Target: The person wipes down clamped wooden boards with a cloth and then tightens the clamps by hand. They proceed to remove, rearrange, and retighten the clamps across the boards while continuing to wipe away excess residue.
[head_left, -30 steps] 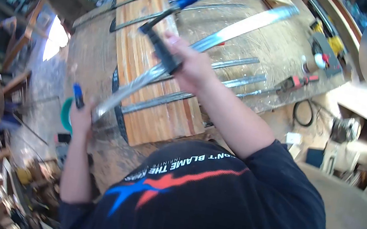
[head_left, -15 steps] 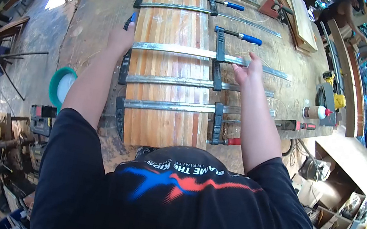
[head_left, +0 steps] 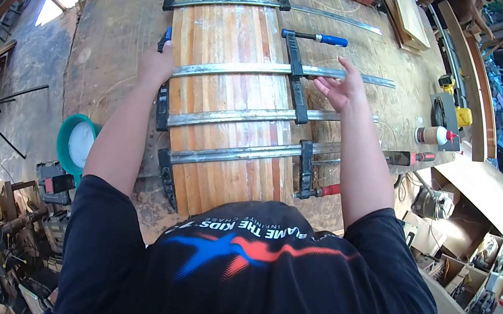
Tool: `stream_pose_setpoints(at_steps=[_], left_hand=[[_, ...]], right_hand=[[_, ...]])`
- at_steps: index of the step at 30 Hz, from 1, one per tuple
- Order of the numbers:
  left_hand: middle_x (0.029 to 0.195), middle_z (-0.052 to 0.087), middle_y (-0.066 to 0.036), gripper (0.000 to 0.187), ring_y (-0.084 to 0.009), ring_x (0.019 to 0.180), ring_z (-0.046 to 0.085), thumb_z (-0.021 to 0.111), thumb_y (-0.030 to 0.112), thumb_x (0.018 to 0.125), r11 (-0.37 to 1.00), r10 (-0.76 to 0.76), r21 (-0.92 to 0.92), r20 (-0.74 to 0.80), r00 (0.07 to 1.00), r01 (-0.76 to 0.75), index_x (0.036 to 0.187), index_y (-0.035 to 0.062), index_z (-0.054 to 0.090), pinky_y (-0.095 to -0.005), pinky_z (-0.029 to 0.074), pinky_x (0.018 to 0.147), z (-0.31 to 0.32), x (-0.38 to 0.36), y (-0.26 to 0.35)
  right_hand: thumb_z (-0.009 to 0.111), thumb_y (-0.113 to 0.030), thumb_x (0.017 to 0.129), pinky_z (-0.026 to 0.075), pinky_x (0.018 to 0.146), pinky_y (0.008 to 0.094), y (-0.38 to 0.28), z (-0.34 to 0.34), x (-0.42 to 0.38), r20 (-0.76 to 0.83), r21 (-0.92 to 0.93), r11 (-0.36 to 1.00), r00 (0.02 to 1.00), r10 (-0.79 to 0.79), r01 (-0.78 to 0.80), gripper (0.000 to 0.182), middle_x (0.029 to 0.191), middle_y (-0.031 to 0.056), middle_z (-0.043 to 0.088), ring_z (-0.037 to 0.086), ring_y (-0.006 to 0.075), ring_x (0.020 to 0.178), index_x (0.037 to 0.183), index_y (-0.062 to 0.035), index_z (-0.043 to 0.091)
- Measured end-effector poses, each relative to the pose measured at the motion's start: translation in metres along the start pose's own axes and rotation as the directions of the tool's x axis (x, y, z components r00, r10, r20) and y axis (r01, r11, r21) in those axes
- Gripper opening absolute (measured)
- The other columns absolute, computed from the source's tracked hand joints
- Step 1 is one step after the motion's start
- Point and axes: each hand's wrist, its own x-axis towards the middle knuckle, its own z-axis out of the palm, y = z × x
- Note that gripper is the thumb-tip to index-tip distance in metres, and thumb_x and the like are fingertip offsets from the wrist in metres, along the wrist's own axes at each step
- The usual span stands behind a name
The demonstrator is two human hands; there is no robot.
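Note:
A slab of glued wooden strips (head_left: 228, 39) lies lengthwise before me, crossed by several metal bar clamps. At its left edge my left hand (head_left: 157, 65) is closed around the black-and-blue end of the middle bar clamp (head_left: 233, 70); its fingers are partly hidden. On the other side, my right hand (head_left: 342, 89) is at the same clamp's bar, thumb raised across it and fingers apart below it. Just left of that hand is the clamp's black sliding jaw (head_left: 294, 57), with a blue handle (head_left: 332, 40) above. Nearer me sits another clamp (head_left: 238, 118) across the strips.
A teal bucket (head_left: 70, 148) with white contents stands at the left. To the right are a glue bottle (head_left: 435, 136), a yellow-and-black power tool (head_left: 454, 112) and stacked boards (head_left: 403, 15). A red-handled clamp (head_left: 409, 158) projects rightward. Another person (head_left: 468, 14) is partly visible at top right.
The view has shifted, so the slab's far end appears farther left. The middle clamp's bar now slants up to the right. My right hand's fingers look more spread; my left hand stays at the clamp end.

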Motion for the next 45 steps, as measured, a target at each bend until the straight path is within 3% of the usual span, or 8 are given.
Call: stream_pose_setpoints(at_steps=[7, 9, 12, 16, 19, 23, 39, 45], left_hand=[[0.122, 0.070, -0.030, 0.062, -0.0460, 0.118, 0.066, 0.049, 0.052, 0.105, 1.000, 0.006, -0.006, 0.024, 1.000, -0.006, 0.126, -0.0012, 0.070, -0.0506, 0.050, 0.102, -0.005, -0.004, 0.005], [0.122, 0.070, -0.030, 0.061, -0.0456, 0.119, 0.065, 0.049, 0.052, 0.105, 1.000, -0.006, -0.024, 0.016, 1.000, 0.006, 0.126, -0.0007, 0.070, -0.0499, 0.050, 0.103, -0.005, -0.006, 0.006], [0.121, 0.070, -0.030, 0.058, -0.0450, 0.119, 0.066, 0.050, 0.050, 0.104, 0.999, 0.001, -0.032, 0.000, 1.000, -0.001, 0.123, -0.0006, 0.071, -0.0496, 0.049, 0.103, -0.006, -0.007, 0.007], [0.120, 0.071, -0.030, 0.056, -0.0452, 0.118, 0.066, 0.051, 0.049, 0.104, 1.000, 0.001, -0.001, 0.010, 1.000, -0.001, 0.122, -0.0002, 0.072, -0.0497, 0.049, 0.103, 0.000, 0.004, -0.001], [0.120, 0.071, -0.030, 0.057, -0.0456, 0.119, 0.065, 0.050, 0.050, 0.104, 1.000, 0.004, -0.008, -0.007, 1.000, -0.004, 0.122, -0.0002, 0.072, -0.0500, 0.049, 0.103, -0.002, -0.001, 0.002], [0.121, 0.070, -0.030, 0.059, -0.0453, 0.119, 0.065, 0.049, 0.050, 0.105, 1.000, 0.009, 0.020, -0.010, 1.000, -0.009, 0.123, -0.0006, 0.072, -0.0502, 0.049, 0.103, -0.001, 0.001, 0.001], [0.132, 0.062, -0.037, 0.067, -0.0495, 0.127, 0.059, 0.036, 0.048, 0.109, 0.993, 0.000, 0.121, 0.036, 0.999, -0.004, 0.133, -0.0093, 0.060, -0.0530, 0.046, 0.110, -0.004, 0.009, 0.018], [0.137, 0.059, -0.037, 0.069, -0.0490, 0.132, 0.056, 0.032, 0.047, 0.110, 0.989, -0.051, 0.146, 0.136, 0.989, 0.031, 0.139, -0.0114, 0.054, -0.0520, 0.044, 0.111, 0.002, 0.021, 0.015]], right_hand=[[0.076, -0.042, 0.093, 0.060, 0.090, 0.0438, -0.020, -0.051, 0.029, 0.123, -0.469, 0.883, 0.988, 0.092, -0.024, 0.074, 0.118, 0.0234, 0.066, 0.069, 0.0344, 0.096, 0.142, 0.0037, 0.046], [0.076, -0.044, 0.091, 0.060, 0.085, 0.0437, -0.027, -0.059, 0.033, 0.075, -0.708, 0.706, 0.997, 0.026, 0.035, 0.059, 0.100, 0.0190, 0.075, 0.072, 0.0344, 0.085, 0.126, 0.0020, 0.066], [0.072, -0.046, 0.089, 0.059, 0.085, 0.0462, -0.048, -0.062, 0.037, 0.159, -0.987, -0.062, 0.888, -0.431, 0.146, 0.046, 0.090, 0.0206, 0.077, 0.074, 0.0383, 0.083, 0.097, -0.0006, 0.077], [0.068, -0.045, 0.088, 0.057, 0.087, 0.0474, -0.064, -0.040, 0.059, 0.280, -0.953, -0.108, 0.685, -0.672, 0.283, 0.043, 0.099, 0.0222, 0.076, 0.072, 0.0418, 0.095, 0.092, -0.0038, 0.079], [0.068, -0.041, 0.094, 0.057, 0.082, 0.0443, -0.069, -0.027, 0.095, 0.557, -0.816, -0.409, 0.744, -0.369, 0.408, 0.039, 0.089, 0.0198, 0.076, 0.073, 0.0374, 0.084, 0.093, -0.0041, 0.078], [0.051, -0.061, 0.102, 0.054, 0.093, 0.0488, -0.028, 0.035, 0.059, 0.604, -0.744, -0.320, 0.796, 0.052, 0.586, 0.064, 0.103, 0.0256, 0.075, 0.070, 0.0446, 0.099, 0.105, -0.0038, 0.080], [0.061, -0.041, 0.094, 0.055, 0.096, 0.0487, 0.016, 0.084, 0.033, 0.541, -0.801, -0.380, 0.831, -0.127, 0.464, 0.052, 0.110, 0.0309, 0.072, 0.070, 0.0444, 0.106, 0.100, 0.0080, 0.076], [0.058, -0.040, 0.096, 0.055, 0.098, 0.0484, 0.005, 0.101, 0.024, 0.473, -0.820, -0.345, 0.880, 0.042, 0.457, 0.052, 0.117, 0.0285, 0.072, 0.069, 0.0437, 0.111, 0.111, 0.0078, 0.073]])
